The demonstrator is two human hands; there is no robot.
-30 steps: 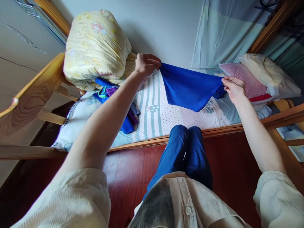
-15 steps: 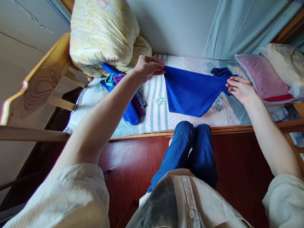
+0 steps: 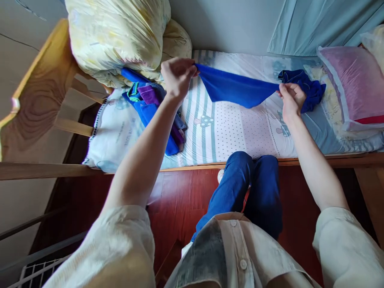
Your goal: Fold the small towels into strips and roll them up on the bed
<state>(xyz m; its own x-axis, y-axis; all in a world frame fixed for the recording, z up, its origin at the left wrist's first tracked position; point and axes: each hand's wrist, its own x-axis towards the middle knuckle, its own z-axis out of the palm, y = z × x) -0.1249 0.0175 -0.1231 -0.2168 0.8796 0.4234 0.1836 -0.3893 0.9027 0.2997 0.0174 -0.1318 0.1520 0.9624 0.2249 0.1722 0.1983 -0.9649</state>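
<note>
A blue cloth is stretched between my two hands above the bed, its lower edge hanging free. My left hand pinches one upper corner, and my right hand pinches the other, lower in view. Behind my right hand lies a crumpled dark blue cloth on the sheet. To the left, partly behind my left forearm, is a pile of folded blue and purple cloths.
The bed has a patterned sheet and a wooden headboard at left. A large yellow quilt bundle stands at the back left. Pink pillow sits at right, near a pale curtain. My knees are close to the bed's front edge.
The blue cloth has swung up, so less of its hanging part shows. Both hands have risen slightly in view, and the camera view has shifted, showing more of the crumpled cloth.
</note>
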